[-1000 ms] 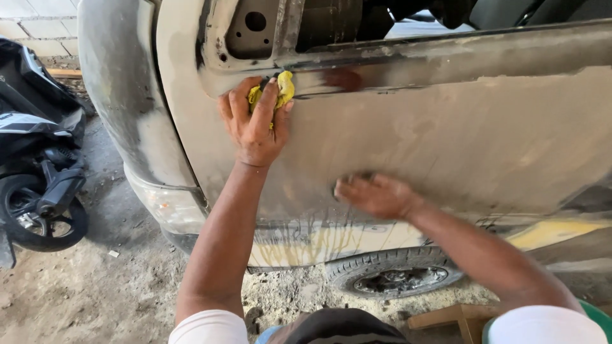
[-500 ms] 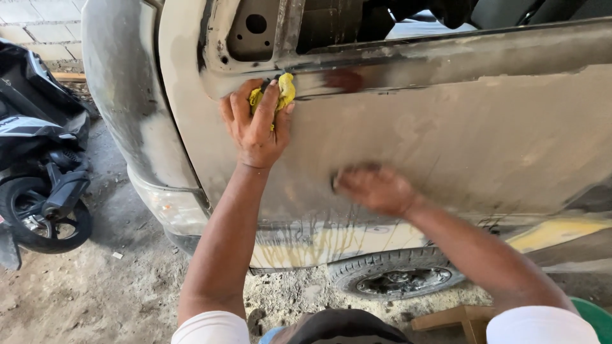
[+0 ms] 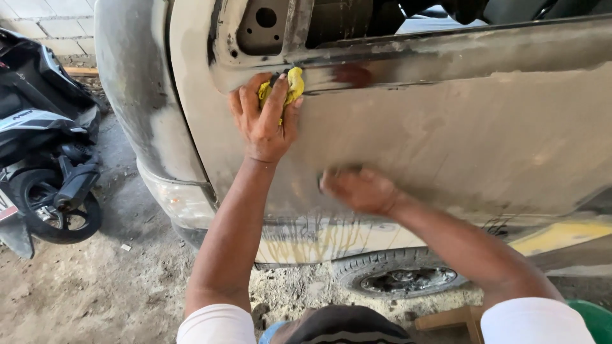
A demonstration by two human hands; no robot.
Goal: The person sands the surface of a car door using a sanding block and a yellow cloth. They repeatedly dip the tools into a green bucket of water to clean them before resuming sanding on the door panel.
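Scooter (image 3: pixel 44 165) parked far left on dusty concrete floor (image 3: pixel 115 286), block wall (image 3: pixel 44 13) behind it. Left hand (image 3: pixel 264 118) presses a yellow rag (image 3: pixel 290 86) against the car door panel (image 3: pixel 459 134) just under the window ledge, fingers curled over it and bunching it. Rag looks soft, light, limp; best gripped wadded in the palm. Right hand (image 3: pixel 360 190) lies lower on the panel, blurred; fingers look flat on the surface, can't tell if they hold anything. Panel is dull grey, sanded, patchy filler, stiff sheet metal. Tyre (image 3: pixel 398 277) below, green tub (image 3: pixel 590 318) near right.
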